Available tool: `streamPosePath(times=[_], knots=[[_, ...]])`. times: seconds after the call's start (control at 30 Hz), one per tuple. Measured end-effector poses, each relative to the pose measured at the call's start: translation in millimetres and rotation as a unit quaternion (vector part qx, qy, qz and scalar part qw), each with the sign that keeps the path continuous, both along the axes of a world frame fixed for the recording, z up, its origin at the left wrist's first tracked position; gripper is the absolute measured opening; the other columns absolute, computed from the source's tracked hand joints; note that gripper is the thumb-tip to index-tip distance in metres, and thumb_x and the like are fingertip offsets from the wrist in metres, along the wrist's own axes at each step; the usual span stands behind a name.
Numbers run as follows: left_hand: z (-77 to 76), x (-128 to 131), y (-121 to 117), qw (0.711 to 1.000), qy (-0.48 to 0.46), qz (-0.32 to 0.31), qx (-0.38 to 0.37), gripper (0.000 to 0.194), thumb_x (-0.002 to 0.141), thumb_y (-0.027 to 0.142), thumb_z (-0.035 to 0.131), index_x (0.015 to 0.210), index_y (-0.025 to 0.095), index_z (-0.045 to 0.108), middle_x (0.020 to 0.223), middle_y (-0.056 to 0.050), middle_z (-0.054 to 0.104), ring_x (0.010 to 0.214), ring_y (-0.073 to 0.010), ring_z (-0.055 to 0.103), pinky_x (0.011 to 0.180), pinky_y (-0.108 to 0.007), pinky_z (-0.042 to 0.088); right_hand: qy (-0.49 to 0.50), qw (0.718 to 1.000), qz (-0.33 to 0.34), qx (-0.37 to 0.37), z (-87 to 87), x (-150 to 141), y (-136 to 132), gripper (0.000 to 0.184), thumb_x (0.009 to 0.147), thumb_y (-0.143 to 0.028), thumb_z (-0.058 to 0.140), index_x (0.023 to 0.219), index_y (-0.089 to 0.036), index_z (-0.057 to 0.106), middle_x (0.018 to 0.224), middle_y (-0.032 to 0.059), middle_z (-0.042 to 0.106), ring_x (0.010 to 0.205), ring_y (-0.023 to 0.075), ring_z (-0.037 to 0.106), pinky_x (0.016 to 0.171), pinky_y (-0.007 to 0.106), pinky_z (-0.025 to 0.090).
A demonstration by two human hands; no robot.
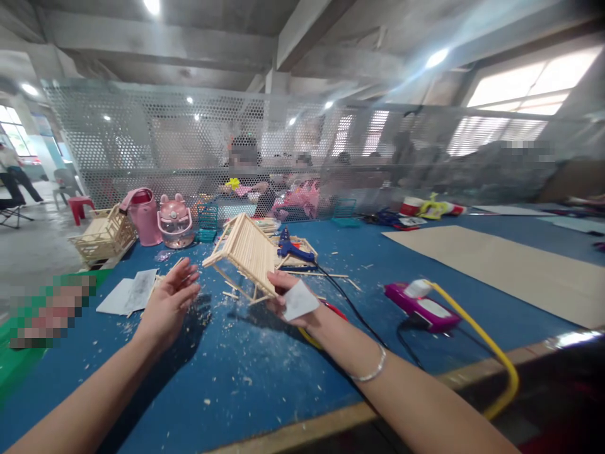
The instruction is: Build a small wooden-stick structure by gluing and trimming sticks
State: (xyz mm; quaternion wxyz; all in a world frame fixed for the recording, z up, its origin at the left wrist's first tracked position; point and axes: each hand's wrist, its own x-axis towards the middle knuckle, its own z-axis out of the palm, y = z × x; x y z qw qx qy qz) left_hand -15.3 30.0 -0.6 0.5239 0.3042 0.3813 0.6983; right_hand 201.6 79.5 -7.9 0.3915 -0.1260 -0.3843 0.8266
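My right hand (288, 301) grips the lower corner of a small frame built of thin wooden sticks (246, 252) and holds it tilted above the blue table (227, 372). A white paper scrap (299, 301) lies against that palm. My left hand (171, 297) hovers to the left of the frame with its fingers spread, touching nothing. Wood chips and loose sticks litter the table under both hands.
A blue glue gun (293, 250) with a black cord lies behind the frame. A purple device (420, 308) with a yellow hose sits at right, a cardboard sheet (510, 268) beyond. At left are paper sheets (127, 291), a finished stick model (103, 238), pink containers (144, 215). People sit behind a mesh screen (142, 139).
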Motion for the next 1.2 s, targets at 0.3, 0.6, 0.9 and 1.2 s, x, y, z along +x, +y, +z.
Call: streamPosePath(times=[0.3,0.6,0.9,1.2], knots=[[6.4,6,-16,0.978,-0.027,-0.202,-0.052,0.023,0.061,0.028,0.076,0.077,0.013,0.069,0.084,-0.007,0.07,0.075,-0.0144,0.065,0.063,-0.02,0.054,-0.044,0.998,0.043,0.002,-7.3,-4,0,0.02,0.067,-0.019,0.07,0.081,-0.008,0.059,0.053,-0.0017,0.061,0.031,0.002,0.042,0.029,0.01,0.035],[-6.2,-7,-1,0.984,0.113,-0.127,-0.052,0.038,0.047,0.038,0.082,0.069,0.011,0.067,0.06,-0.002,0.066,0.057,-0.0105,0.06,0.056,-0.019,0.047,-0.114,0.989,-0.053,0.081,-5.0,11,12,0.029,0.058,-0.018,0.076,0.082,-0.01,0.061,0.057,-0.0008,0.063,0.034,0.004,0.047,0.027,0.012,0.03],[1.3,-2,-14,0.963,-0.028,-0.269,-0.011,0.038,0.066,0.037,0.072,0.096,0.015,0.065,0.085,-0.006,0.069,0.074,-0.0142,0.064,0.069,-0.023,0.052,-0.17,0.978,0.011,0.119,-3.6,12,7,0.036,0.05,-0.019,0.079,0.08,-0.01,0.063,0.061,-0.002,0.064,0.042,0.0041,0.051,0.035,0.013,0.031],[2.0,10,-19,0.96,0.049,-0.269,-0.053,0.022,0.058,0.018,0.075,0.078,0.012,0.068,0.076,-0.009,0.072,0.068,-0.0208,0.067,0.066,-0.03,0.052,-0.207,0.964,0.063,0.154,-5.4,7,-7,0.037,0.059,-0.022,0.076,0.09,-0.011,0.061,0.073,-0.0004,0.066,0.057,0.0072,0.059,0.053,0.015,0.041]])
